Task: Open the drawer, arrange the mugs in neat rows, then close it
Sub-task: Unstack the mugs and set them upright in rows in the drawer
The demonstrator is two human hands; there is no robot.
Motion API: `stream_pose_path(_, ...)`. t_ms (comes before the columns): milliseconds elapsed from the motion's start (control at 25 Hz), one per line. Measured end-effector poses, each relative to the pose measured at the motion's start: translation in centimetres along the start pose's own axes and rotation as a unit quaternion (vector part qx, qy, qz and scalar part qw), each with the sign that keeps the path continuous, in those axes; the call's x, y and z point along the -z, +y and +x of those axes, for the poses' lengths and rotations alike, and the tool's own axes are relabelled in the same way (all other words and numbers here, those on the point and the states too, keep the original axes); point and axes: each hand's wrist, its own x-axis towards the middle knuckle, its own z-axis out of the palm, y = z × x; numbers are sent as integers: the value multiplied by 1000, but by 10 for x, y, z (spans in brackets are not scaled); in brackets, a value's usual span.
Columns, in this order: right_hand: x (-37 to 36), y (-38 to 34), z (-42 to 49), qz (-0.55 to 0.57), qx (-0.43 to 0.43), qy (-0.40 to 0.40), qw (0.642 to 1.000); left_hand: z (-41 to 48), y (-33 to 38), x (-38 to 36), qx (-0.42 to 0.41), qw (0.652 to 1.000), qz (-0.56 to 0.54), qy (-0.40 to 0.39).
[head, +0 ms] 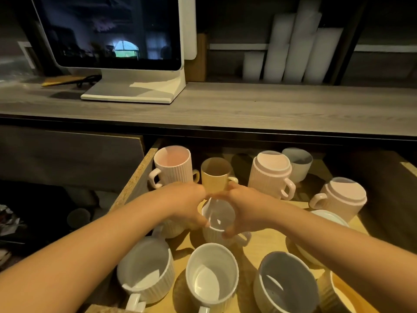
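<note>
From my head camera I look down into the open drawer (135, 177), its floor crowded with mugs. Both my hands meet at the centre of the view around one white ribbed mug (217, 224). My left hand (187, 204) curls against its rim from 9 o'clock, and my right hand (246, 211) wraps it from 3 o'clock, thumb pressing the near rim; both are closed on this mug, which stands upright with its handle pointing toward 4 o'clock.

At 12 o'clock from my hands, just beyond my fingertips, stands a small yellow mug (215, 175). At 11 o'clock a tall pink ribbed mug (172, 166) sits by the drawer's left wall. At 1 o'clock a pink mug is turned upside down (269, 172), with a grey cup (297, 162) behind it, and at 3 o'clock another inverted pink mug (338, 197).

Nearer to me, at 7 o'clock, a white ribbed mug (146, 272); at 6 o'clock a plain white mug (212, 274); at 5 o'clock a grey mug (286, 283).

Above the drawer runs a grey wooden counter (270, 105) with a white-framed monitor (112, 32) at 11 o'clock and white paper rolls (297, 48) at 1 o'clock.
</note>
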Motion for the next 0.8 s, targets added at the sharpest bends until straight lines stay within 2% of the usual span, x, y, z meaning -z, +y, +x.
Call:
stream_pose_path(120,-3,-3,-2,-37,-67,43,996,0,-1,-7,-31,998,-48,14)
stream_pose_path(240,-3,1,-4,-85,-65,49,993,1,0,-10,-49,995,-79,22)
stream_pose_path(360,3,10,-5,26,-19,-38,999,3,-6,-11,-49,993,-103,7)
stream_pose_path(440,5,13,-5,64,-9,-53,997,5,-11,-12,-41,993,-108,-3)
stream_pose_path(680,-9,4,-1,105,-49,65,991,5,-11,-10,-51,992,-118,16)
stream_pose_path(800,-15,-3,4,122,-72,92,986,5,-19,-8,-48,993,-105,21)
